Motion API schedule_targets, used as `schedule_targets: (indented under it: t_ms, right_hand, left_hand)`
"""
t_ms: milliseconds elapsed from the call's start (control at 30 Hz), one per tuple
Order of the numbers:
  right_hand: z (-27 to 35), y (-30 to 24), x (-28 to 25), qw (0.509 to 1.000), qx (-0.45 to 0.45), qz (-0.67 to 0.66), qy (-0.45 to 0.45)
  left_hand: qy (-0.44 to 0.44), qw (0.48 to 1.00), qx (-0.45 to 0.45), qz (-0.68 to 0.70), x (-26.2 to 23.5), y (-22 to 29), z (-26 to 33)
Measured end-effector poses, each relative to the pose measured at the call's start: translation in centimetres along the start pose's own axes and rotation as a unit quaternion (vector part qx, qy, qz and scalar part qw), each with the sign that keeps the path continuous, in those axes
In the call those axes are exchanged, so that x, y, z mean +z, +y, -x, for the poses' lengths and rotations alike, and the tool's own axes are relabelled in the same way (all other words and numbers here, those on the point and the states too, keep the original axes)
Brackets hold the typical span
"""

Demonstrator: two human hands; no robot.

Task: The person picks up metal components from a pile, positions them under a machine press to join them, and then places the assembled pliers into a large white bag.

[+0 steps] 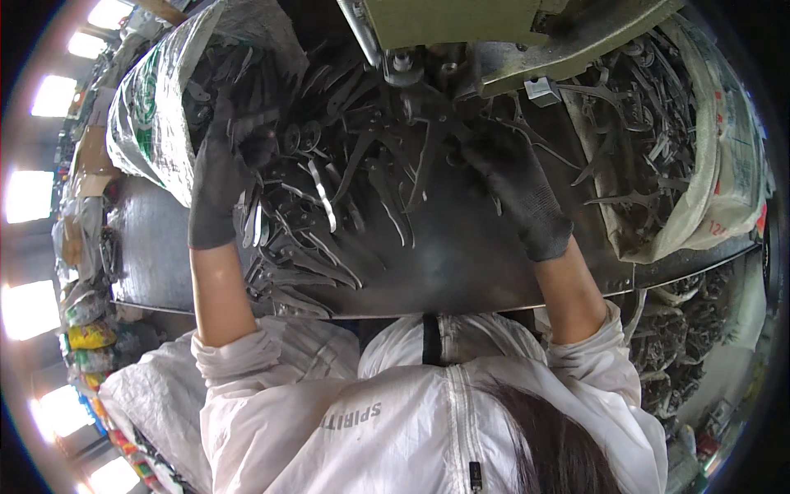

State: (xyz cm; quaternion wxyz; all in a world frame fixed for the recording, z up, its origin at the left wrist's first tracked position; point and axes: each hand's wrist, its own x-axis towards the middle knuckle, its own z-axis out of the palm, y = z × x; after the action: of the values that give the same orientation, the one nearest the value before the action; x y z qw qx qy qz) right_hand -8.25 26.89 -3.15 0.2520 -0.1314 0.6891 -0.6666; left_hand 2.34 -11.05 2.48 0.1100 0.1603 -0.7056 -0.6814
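Both my hands wear dark gloves and reach out over a dark metal worktable (461, 263). A heap of thin curved metal blanks (346, 189) covers its far half. My left hand (220, 177) rests at the left edge of the heap, its fingers curled round a few blanks beside an open sack. My right hand (506, 177) is at the heap's right side, just below the green press machine (461, 29). Its fingers are closed on a blank near the machine's tooling (403, 66). The dark glove and dark metal make the grip hard to see.
A white woven sack (152, 107) full of metal blanks stands at the left. A second sack (708, 165) with the same parts sits at the right. More parts are piled below the table at the right (666, 346). Coloured bags lie on the floor at the left (90, 337).
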Motion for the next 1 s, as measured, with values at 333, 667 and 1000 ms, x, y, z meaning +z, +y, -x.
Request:
schedule_targets:
  t_ms: [333, 667, 1000]
  right_hand:
    - [-0.3, 2.5, 0.1, 0.998, 0.014, -0.063, -0.011]
    - [-1.9, 6.0, -7.0, 0.851, -0.308, 0.394, 0.158]
    - [-0.6, -1.8, -3.0, 0.993, 0.025, -0.040, 0.107]
  left_hand:
    - [-0.224, 0.932, 0.065, -0.276, 7.6, 0.5, 3.9]
    - [-0.214, 0.924, -0.021, -0.317, 17.4, -2.4, 3.1]
    - [-0.153, 0.981, -0.033, -0.113, 17.3, -4.1, 2.8]
